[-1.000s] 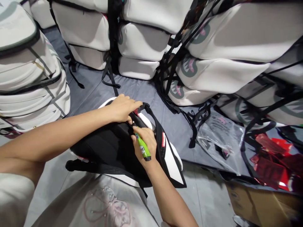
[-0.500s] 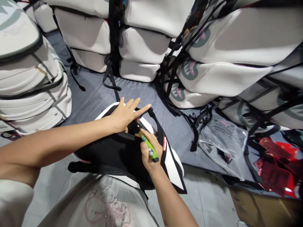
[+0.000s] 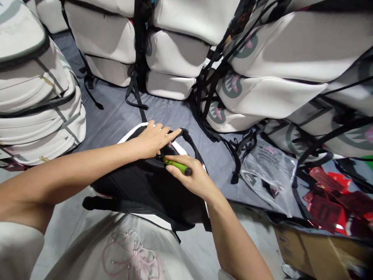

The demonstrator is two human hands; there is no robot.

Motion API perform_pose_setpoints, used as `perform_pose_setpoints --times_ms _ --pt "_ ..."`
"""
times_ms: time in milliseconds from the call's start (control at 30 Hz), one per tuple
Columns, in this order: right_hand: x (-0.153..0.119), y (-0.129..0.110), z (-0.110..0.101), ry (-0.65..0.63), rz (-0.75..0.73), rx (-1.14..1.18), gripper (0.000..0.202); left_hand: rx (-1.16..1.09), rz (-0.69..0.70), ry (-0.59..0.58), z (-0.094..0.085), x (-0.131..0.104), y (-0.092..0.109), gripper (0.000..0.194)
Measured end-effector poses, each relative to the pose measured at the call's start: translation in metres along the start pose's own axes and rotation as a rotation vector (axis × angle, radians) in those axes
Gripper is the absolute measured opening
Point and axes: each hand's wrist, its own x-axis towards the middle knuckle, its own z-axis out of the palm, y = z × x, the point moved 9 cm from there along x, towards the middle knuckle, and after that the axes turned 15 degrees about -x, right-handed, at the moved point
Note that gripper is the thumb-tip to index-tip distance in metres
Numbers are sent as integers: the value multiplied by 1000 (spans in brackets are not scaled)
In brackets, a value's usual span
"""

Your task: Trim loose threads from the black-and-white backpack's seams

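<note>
A black-and-white backpack [image 3: 140, 190] lies tilted in front of me at the table's edge, its dark opening at the top. My left hand [image 3: 155, 140] rests across the far side of that opening with its fingers stretched out; the thumb is partly hidden below. Wrapped in the fingers of my right hand [image 3: 195, 175] is a green pen-shaped tool [image 3: 178, 167] with a black end. Its front end points left into the opening, close under my left hand, and the tip is hard to make out. What lies inside the opening is mostly hidden.
Stacked white backpacks [image 3: 177, 54] line the back, with more at left [image 3: 37, 124] and right [image 3: 274, 93]. Black straps hang onto the grey table cover [image 3: 175, 112]. At right lie a clear plastic bag [image 3: 271, 171] and red packets [image 3: 329, 206]; a cardboard box [image 3: 309, 249] stands below.
My right hand has turned and moved up, bringing the green tool from a steep slant to nearly level, its front further left into the opening. My left hand has shifted slightly.
</note>
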Motion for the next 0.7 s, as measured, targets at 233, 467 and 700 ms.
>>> perform_pose_setpoints --times_ms 233,467,700 --pt "5 -1 1 -51 -25 -163 27 -8 -70 -11 -1 1 -14 101" --pt "17 2 9 7 -49 -169 24 -21 -178 -47 8 3 -30 97" --pt "24 -4 12 -25 -129 -167 25 -45 -158 -55 9 6 -31 92"
